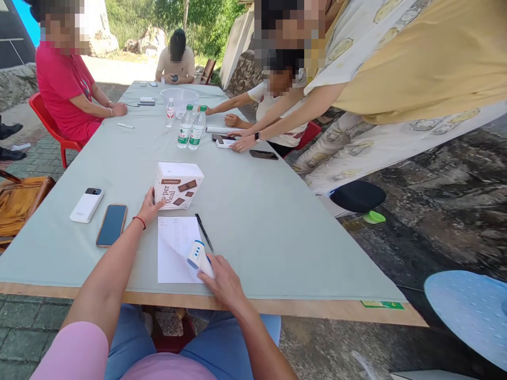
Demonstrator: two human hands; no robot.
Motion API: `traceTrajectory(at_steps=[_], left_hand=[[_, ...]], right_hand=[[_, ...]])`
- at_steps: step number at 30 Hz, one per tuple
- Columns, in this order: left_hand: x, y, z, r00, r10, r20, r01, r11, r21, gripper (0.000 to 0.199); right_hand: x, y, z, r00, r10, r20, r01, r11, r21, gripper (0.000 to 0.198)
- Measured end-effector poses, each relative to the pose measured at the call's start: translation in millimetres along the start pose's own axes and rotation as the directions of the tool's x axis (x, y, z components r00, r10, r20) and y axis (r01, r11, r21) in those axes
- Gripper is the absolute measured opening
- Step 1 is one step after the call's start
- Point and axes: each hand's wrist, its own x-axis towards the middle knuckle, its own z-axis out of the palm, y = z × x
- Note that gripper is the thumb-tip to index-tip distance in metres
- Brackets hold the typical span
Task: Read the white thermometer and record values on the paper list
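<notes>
Pink sleeve closest, left hand pinching the left side of the white box, which I see standing at twelve o'clock from the paper. Right hand curled round the white handheld device at four o'clock, overlapping the paper's right edge; black pen at two o'clock, phone at ten o'clock

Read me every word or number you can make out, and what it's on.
"NutriMotion": brown strip on the white box.
"u-per Meal": same box; the left hand seems to cover the start.
Too small or blurred to read: handwriting on the paper, white power bank, bottle labels, green sticker, handheld thermometer.
</notes>
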Motion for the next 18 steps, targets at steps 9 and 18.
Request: traceTrajectory(at_steps=[9,18], left_hand=[[-37,3,4,0.972,0.107,-0.211,0.029,0.832,0.554,0.088],[-170,7,9,0.854,-0.176,0.49,-0.376,0.443,0.814,0.099]], right_hand=[[1,2,3,0.999,-0.018,-0.028,0.018,1.0,0.007,0.042],[6,9,-5,0.992,0.082,-0.101,-0.081,0.997,0.008,0.043]])
